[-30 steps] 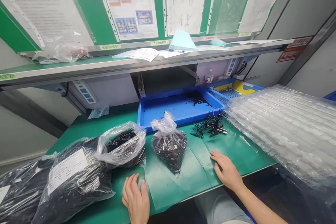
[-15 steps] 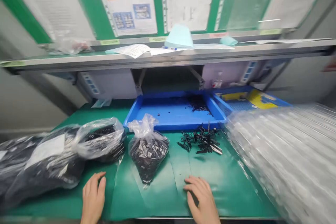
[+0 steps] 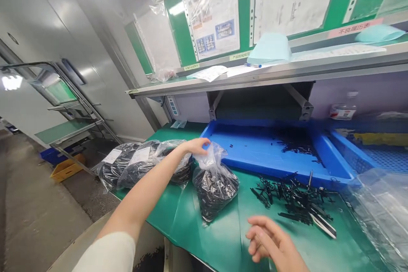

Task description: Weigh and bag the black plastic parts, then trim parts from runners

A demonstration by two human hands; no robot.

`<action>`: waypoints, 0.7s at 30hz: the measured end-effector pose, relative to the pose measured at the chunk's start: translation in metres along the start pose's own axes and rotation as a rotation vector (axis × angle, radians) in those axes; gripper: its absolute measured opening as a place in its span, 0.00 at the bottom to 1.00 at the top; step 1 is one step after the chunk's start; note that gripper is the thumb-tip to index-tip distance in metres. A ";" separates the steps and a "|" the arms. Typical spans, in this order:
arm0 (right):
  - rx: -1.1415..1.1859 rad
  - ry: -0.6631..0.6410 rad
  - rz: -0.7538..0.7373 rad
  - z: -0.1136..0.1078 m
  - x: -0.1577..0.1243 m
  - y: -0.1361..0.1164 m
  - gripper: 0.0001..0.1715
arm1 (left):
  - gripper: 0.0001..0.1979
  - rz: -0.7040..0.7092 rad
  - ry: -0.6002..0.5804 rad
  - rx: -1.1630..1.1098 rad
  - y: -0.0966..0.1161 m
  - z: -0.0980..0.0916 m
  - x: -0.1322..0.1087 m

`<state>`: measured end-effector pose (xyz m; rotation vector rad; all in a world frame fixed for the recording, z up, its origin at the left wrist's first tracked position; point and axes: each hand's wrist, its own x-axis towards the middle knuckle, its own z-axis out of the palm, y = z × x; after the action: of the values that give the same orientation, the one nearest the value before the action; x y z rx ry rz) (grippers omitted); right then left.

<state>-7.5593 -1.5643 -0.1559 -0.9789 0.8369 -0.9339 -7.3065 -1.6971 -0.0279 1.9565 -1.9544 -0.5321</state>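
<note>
A clear plastic bag (image 3: 215,189) full of small black parts stands on the green table mat, its top gathered into a crumpled neck. My left hand (image 3: 199,146) reaches across and has its fingers closed on that neck. Above the mat, in front and to the right of the bag, my right hand (image 3: 270,242) hovers with loosely curled fingers apart and nothing in them. Beyond it lies a loose pile of black plastic parts (image 3: 293,197), with a black-and-white tool (image 3: 323,225) at its near edge.
Behind the bag sits a blue tray (image 3: 255,163) with black bits inside. More filled bags (image 3: 140,159) line the left edge. At right are a blue basket (image 3: 357,153) and clear plastic packaging (image 3: 382,208). A shelf (image 3: 229,80) with papers spans above.
My left hand has gone from the mat up to the bag's neck and closed on it. The right hand has lifted slightly. The view has turned left, bringing an aisle into sight.
</note>
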 end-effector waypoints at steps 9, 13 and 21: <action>-0.185 -0.127 -0.034 0.086 0.068 -0.019 0.34 | 0.05 0.005 -0.176 0.151 0.026 0.056 -0.030; 0.063 -0.058 -0.055 0.101 0.081 -0.018 0.13 | 0.07 -0.045 -0.149 -0.013 0.021 0.033 -0.034; 0.753 -0.119 0.087 0.064 0.070 -0.062 0.16 | 0.13 -0.196 -0.335 -0.820 0.012 -0.039 -0.030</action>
<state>-7.4922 -1.6258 -0.0881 -0.3347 0.3634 -0.9931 -7.2980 -1.6689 0.0131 1.5668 -1.3425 -1.5085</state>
